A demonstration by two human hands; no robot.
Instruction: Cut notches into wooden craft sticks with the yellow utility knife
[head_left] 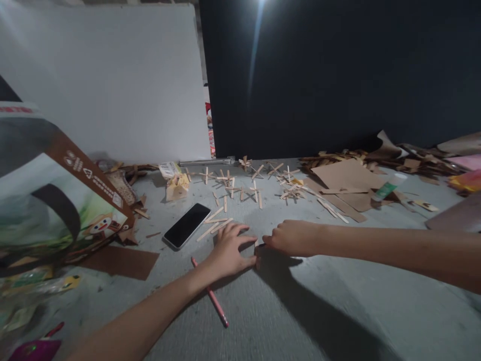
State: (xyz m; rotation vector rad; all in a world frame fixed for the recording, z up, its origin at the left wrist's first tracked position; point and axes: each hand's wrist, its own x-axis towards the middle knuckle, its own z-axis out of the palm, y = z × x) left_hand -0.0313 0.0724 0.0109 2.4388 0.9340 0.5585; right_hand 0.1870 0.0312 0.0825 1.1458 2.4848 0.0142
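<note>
My left hand [233, 251] rests on the grey surface, thumb and index finger closed on a short wooden craft stick [256, 244] that is mostly hidden. Just right of it, my right hand [290, 237] is curled into a fist around something thin and dark whose tip meets the stick; its kind cannot be made out. A pink pencil [216, 301] lies partly under my left wrist. Several loose craft sticks [214, 226] lie beyond my left fingers, beside a phone [187, 225] with a dark screen. Farther back are small crossed-stick pieces [256, 190].
Cardboard pieces [341, 175] and a glue stick [389, 187] lie at the back right. A printed bag [90, 200] stands on the left, with a brown cardboard strip [124, 261] before it. White [105, 80] and black [338, 75] panels close off the back.
</note>
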